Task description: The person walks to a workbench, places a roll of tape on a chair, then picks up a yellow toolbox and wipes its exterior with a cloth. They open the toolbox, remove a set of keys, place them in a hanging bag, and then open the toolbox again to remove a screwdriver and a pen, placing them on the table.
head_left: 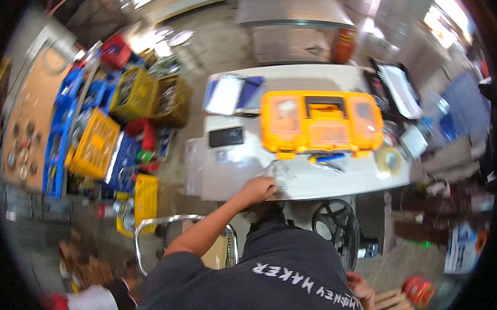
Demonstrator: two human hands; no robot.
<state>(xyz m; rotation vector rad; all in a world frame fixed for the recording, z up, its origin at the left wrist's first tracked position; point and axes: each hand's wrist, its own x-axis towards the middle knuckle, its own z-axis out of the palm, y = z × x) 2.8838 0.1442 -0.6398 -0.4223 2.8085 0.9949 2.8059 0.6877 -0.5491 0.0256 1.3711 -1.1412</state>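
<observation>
Left hand (259,188) at the white table (316,182) near edge, fingers closed on a clear plastic bag (282,171), yellow toolbox (321,121) behind, right hand (361,287) low by the hip, grip unclear

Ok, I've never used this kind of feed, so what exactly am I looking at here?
This is one wide, bent view from a camera on a person's head, looking down. No machine: just bare hands. The left hand reaches onto a white table, touching a clear plastic bag; whether it grips is unclear. The right hand hangs low beside the body, apparently empty. On the table: an orange toolbox, a tape roll, a black phone. Crates stand left.
</observation>
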